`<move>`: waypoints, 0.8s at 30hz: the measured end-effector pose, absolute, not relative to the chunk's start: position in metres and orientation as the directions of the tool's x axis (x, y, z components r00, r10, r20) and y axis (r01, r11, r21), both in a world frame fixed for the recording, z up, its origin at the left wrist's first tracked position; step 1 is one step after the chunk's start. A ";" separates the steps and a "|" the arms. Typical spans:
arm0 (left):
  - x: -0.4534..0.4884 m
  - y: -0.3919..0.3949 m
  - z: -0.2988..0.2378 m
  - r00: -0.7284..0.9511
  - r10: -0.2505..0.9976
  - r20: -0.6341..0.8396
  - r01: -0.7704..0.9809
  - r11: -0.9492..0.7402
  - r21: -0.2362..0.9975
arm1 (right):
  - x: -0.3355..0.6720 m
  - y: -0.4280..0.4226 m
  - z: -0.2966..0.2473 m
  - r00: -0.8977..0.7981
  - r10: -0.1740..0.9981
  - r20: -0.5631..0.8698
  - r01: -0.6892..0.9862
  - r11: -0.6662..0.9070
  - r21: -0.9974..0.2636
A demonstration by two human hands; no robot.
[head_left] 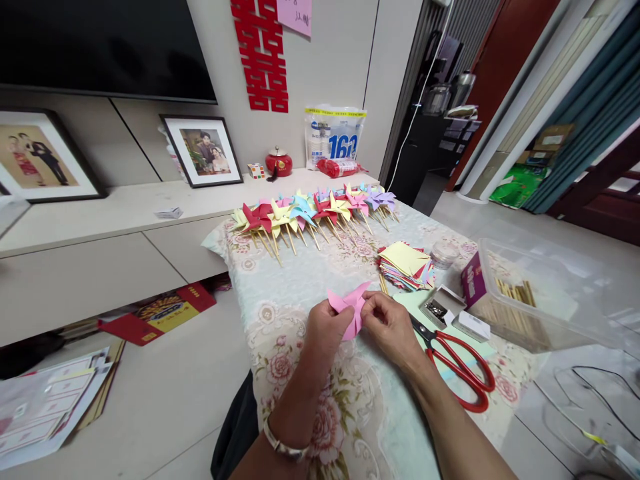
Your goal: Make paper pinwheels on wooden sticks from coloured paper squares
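Observation:
Between my two hands is a pink paper pinwheel, its corners folded toward the middle. My left hand pinches it from the left, thumb on the front. At its right edge my right hand has thumb and forefinger closed on the paper; whether a small pin is between them I cannot make out. Beside my right wrist lie red-handled scissors. A small box of metal pins and a stack of coloured paper squares sit just beyond.
Finished pinwheels on sticks lie in a row at the table's far end. A clear plastic bin holding wooden sticks stands on the right. A small white box and a round clear tub are near it. The floral tablecloth covers the table.

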State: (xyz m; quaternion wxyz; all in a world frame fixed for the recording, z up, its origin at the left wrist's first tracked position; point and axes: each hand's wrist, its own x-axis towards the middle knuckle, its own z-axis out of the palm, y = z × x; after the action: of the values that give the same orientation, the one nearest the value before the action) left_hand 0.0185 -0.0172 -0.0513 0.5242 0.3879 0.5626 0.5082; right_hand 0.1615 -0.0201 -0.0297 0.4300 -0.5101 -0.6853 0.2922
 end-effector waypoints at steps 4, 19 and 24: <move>0.019 -0.017 -0.052 -0.161 0.968 -0.192 -0.080 0.181 0.980 | 0.161 -0.020 -0.029 -0.108 0.946 0.306 0.447 0.321 -0.835; 0.018 -0.017 -0.052 -0.157 0.970 -0.185 -0.067 0.176 0.982 | 0.162 -0.021 -0.028 -0.137 0.937 0.320 0.451 0.347 -0.823; 0.018 -0.018 -0.051 -0.139 0.972 -0.190 -0.088 0.179 0.980 | 0.163 -0.021 -0.028 -0.144 0.939 0.311 0.445 0.342 -0.827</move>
State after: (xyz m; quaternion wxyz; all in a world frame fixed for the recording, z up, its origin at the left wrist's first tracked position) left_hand 0.0182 -0.0182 -0.0507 0.5246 0.3944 0.5606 0.5049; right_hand 0.1627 -0.0214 -0.0282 0.4273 -0.4953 -0.6989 0.2891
